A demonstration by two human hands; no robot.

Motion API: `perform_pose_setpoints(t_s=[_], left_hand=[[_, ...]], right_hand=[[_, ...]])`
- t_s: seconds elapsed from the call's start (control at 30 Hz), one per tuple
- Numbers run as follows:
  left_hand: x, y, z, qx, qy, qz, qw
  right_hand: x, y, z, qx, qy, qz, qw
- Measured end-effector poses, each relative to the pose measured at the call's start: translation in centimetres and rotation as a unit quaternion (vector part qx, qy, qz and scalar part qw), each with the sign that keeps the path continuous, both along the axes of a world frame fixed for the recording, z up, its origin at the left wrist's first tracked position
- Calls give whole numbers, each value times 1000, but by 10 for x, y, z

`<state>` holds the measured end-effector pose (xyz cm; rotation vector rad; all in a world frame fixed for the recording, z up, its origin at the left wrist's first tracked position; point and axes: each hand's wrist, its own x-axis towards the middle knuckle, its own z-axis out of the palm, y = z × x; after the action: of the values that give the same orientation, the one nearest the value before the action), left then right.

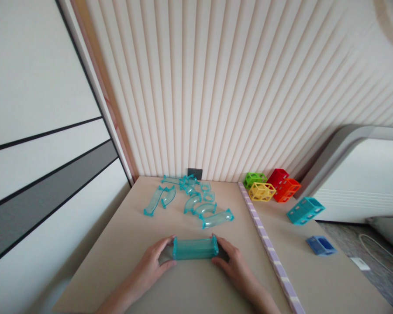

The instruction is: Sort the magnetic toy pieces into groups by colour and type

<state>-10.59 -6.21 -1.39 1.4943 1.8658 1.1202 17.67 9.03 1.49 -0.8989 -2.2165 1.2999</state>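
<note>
Between my two hands is a straight, see-through teal track piece (195, 248), lying crosswise near the front of the table. My left hand (155, 258) grips its left end, thumb low and fingers behind. At the right end, my right hand (231, 258) holds it the same way. Just beyond it lies another straight teal track piece (218, 219), slightly angled. Curved teal track pieces (205, 209) rest behind that one. Further left is a long straight teal piece (154, 201) beside a curved teal piece (168, 197).
A purple-and-white striped strip (265, 242) runs along the table (118, 257). Right of it stand green (253, 179), yellow (262, 192), red (277, 179), orange (287, 190), teal (305, 211) and blue (321, 245) open blocks. A ribbed wall (190, 87) with a dark socket (195, 173) closes the back.
</note>
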Motion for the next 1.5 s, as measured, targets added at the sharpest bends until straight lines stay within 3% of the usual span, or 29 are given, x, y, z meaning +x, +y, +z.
perform_pose_setpoints(t_s=[0.23,0.57,0.67,0.77,0.93,1.07,1.3,1.5], left_hand=[[1,2,7,11,9,-4,1000],[2,8,6,18,-4,-12,1000],[6,16,15,23,-12,-34,999],[10,31,33,33,-9,-58,998],[16,87,70,43,-3,-89,995],[23,150,85,48,-4,-108,993],[32,250,82,54,3,-129,990],[31,301,63,35,8,-144,989]], right_hand=[[2,-1,4,13,-1,4,1000],[3,-2,7,31,-2,9,999],[8,1,9,38,-7,-8,999],[17,10,16,53,2,-46,998],[27,52,41,60,14,-85,995],[31,109,52,31,25,-122,992],[30,190,53,28,51,-138,989],[21,227,35,32,33,-162,986]])
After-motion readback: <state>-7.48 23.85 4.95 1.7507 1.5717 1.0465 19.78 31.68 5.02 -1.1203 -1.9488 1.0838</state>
